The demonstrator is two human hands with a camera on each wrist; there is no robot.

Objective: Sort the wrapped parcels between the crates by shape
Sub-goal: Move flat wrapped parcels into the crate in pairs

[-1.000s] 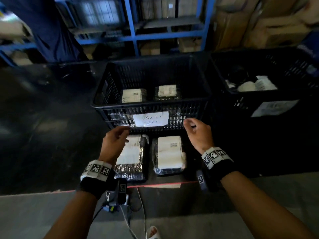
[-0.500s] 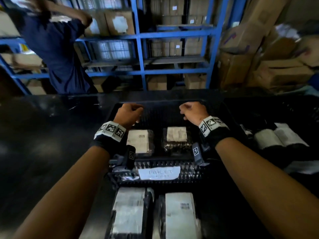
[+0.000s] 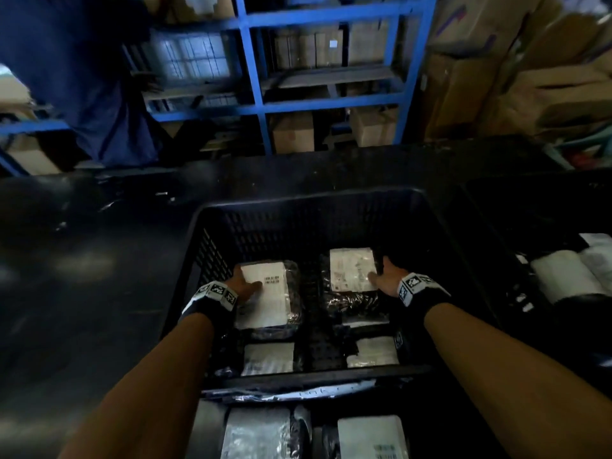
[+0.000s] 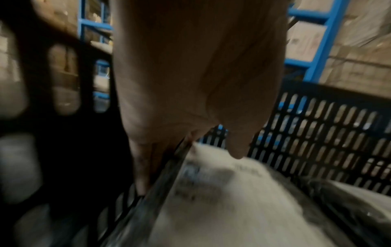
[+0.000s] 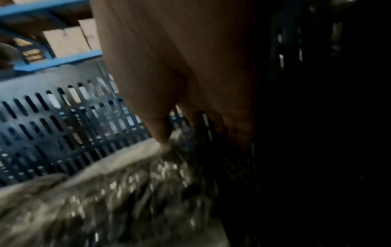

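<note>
in the crate (image 3: 308,207) | left hand (image 3: 243,286) grips left parcel (image 3: 271,293) | right hand (image 3: 385,278) grips right parcel (image 3: 351,271)

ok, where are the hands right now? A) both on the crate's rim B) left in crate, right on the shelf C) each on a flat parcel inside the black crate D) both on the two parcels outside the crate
C: the left hand grips one flat parcel and the right hand another, both inside the black crate.
</note>
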